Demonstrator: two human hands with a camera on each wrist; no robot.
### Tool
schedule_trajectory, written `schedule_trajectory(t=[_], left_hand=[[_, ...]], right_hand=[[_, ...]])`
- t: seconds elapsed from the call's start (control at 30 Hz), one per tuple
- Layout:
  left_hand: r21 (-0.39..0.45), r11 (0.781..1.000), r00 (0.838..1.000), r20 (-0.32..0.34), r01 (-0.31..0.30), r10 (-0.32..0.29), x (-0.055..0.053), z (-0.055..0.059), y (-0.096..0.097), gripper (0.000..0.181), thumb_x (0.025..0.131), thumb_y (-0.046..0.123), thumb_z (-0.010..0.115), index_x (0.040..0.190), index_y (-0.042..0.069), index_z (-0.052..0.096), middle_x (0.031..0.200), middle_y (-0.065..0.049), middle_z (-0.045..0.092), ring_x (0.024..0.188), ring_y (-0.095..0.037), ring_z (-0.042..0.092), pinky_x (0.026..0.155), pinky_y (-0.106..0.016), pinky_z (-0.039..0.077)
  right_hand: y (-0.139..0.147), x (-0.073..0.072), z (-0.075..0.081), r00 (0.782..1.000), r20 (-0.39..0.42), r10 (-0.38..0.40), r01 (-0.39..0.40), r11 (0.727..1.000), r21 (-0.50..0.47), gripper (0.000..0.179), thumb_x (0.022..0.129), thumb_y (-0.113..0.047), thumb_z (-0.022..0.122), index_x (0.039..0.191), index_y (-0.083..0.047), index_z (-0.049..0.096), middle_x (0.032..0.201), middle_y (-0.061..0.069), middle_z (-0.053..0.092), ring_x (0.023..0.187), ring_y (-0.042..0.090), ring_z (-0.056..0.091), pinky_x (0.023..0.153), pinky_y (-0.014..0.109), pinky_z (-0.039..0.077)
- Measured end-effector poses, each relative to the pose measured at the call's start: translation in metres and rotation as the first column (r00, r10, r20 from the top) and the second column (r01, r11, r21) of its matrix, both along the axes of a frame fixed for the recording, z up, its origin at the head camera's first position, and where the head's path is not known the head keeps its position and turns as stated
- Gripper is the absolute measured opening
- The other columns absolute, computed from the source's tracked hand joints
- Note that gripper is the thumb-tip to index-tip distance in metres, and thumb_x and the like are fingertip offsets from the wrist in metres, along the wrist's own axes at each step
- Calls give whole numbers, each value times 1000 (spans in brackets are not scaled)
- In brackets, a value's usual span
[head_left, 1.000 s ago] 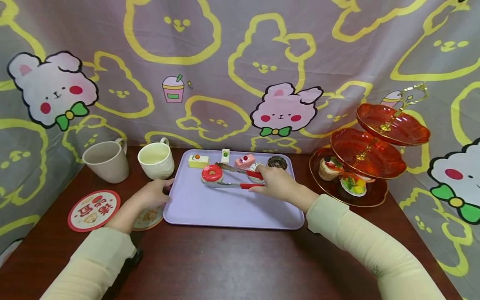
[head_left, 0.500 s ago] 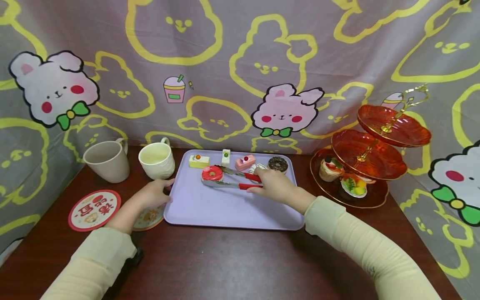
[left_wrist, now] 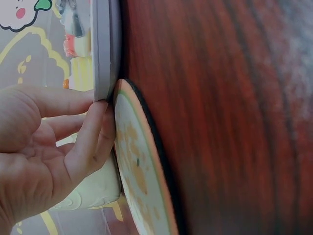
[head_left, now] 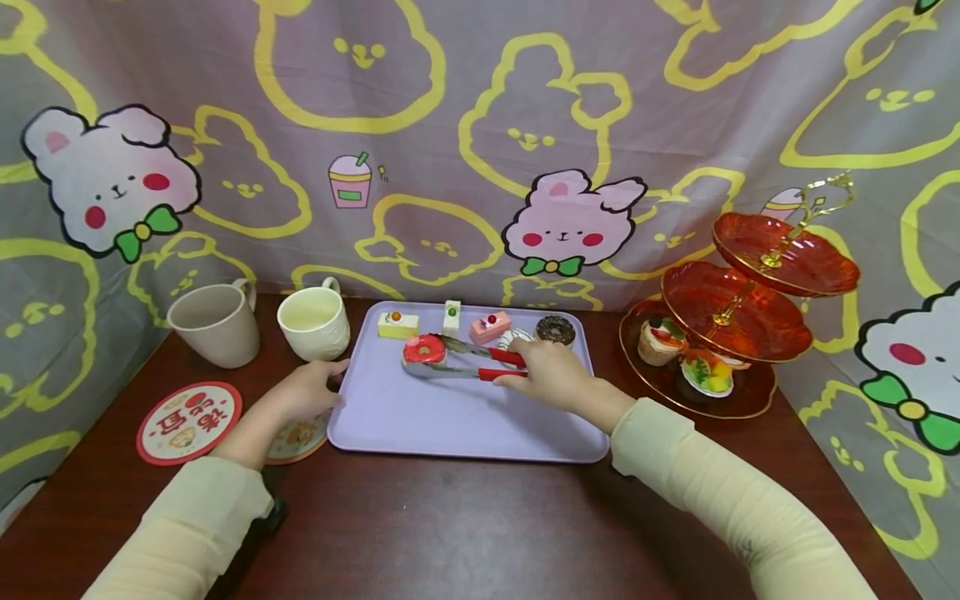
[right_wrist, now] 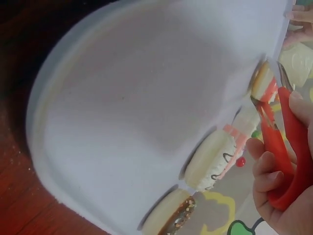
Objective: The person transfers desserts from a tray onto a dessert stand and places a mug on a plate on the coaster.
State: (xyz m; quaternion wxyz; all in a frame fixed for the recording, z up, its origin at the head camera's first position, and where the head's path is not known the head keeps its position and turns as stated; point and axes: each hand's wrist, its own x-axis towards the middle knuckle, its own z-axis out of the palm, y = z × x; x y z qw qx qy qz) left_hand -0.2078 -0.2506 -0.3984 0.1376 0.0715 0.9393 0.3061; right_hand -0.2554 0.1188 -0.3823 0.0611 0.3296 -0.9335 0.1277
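My left hand (head_left: 306, 390) pinches the left rim of the lilac tray (head_left: 450, 425); in the left wrist view the rim (left_wrist: 101, 73) sits between thumb and fingers. My right hand (head_left: 551, 372) grips metal tongs with red handles (head_left: 501, 375). The tongs' tips stand on either side of a red-iced donut (head_left: 412, 353) at the tray's left middle. In the right wrist view the fingers wrap the red tongs (right_wrist: 293, 132), with the donut (right_wrist: 263, 81) at the metal ends. A white-iced donut (head_left: 513, 339) lies partly hidden behind the right hand.
Along the tray's back lie a yellow cake (head_left: 398, 327), a white cake (head_left: 451, 317), a pink cake (head_left: 489, 328) and a chocolate donut (head_left: 553, 331). Left are two mugs (head_left: 221, 329) and two coasters (head_left: 187, 423). A red tiered stand (head_left: 738, 312) with pastries stands right.
The tongs' arms have drawn slightly closer together about the red donut. The right hand has shifted a little; the left hand stays at the tray's rim.
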Motion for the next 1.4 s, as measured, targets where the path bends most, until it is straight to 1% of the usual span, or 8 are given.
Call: schedule_trajectory(t=[0.43, 0.6, 0.73, 0.9, 1.07, 1.2, 1.23, 1.4], left_hand=[[3, 1000, 1000, 28, -10, 10, -1, 1, 1, 70, 83, -5, 68, 145, -21, 38, 116, -34, 62, 88, -33, 63, 71, -39, 55], [11, 1000, 1000, 23, -3, 3, -2, 2, 2, 70, 83, -6, 67, 144, -22, 38, 116, -34, 63, 89, -33, 63, 71, -39, 56], [9, 1000, 1000, 18, 1, -1, -3, 2, 2, 70, 83, -6, 67, 144, -22, 38, 115, -34, 63, 91, -34, 62, 74, -40, 56], [0, 1000, 1000, 14, 8, -8, -3, 3, 2, 70, 83, -5, 68, 144, -21, 38, 116, -34, 63, 94, -35, 62, 79, -42, 55], [7, 1000, 1000, 9, 9, -9, -3, 3, 2, 70, 82, -6, 68, 143, -22, 38, 115, -34, 63, 91, -34, 62, 76, -40, 55], [15, 1000, 1000, 18, 5, -5, -2, 4, 1, 70, 83, -6, 67, 144, -23, 37, 116, -36, 62, 89, -33, 63, 73, -39, 56], [12, 1000, 1000, 20, 5, -5, -2, 4, 1, 70, 83, -6, 68, 144, -22, 37, 117, -36, 62, 89, -33, 63, 74, -39, 56], [14, 1000, 1000, 28, 7, -7, -2, 3, 1, 70, 83, -6, 67, 144, -22, 37, 117, -36, 62, 88, -32, 63, 73, -38, 56]], right_hand=[[19, 7, 18, 997, 48, -56, 58, 998, -35, 54, 87, -47, 79, 119, -5, 69, 80, 3, 64, 67, 20, 55, 60, 37, 47], [30, 13, 25, 997, 23, -68, 69, 997, -40, 58, 87, -47, 80, 124, -3, 70, 102, 13, 73, 76, 27, 65, 67, 44, 54], [40, 17, 29, 997, 13, -82, 82, 996, -41, 62, 87, -46, 80, 130, -3, 70, 116, 18, 72, 88, 32, 70, 76, 49, 57], [54, 21, 34, 997, -5, -81, 81, 995, -59, 63, 86, -46, 81, 130, -2, 70, 115, 19, 73, 88, 31, 70, 75, 48, 58], [70, 26, 43, 996, -41, -83, 80, 993, -83, 61, 85, -43, 82, 128, 0, 71, 114, 20, 73, 89, 33, 71, 77, 49, 58], [81, 30, 52, 991, -56, -122, 116, 989, -93, 61, 85, -41, 83, 129, -1, 71, 111, 20, 74, 81, 30, 68, 77, 50, 52], [83, 32, 54, 990, -55, -133, 127, 988, -92, 61, 85, -41, 82, 129, 0, 70, 111, 20, 74, 80, 30, 67, 82, 53, 52], [95, 42, 67, 983, -58, -172, 166, 981, -103, 60, 85, -39, 83, 128, 0, 71, 105, 21, 74, 76, 28, 60, 67, 42, 51]])
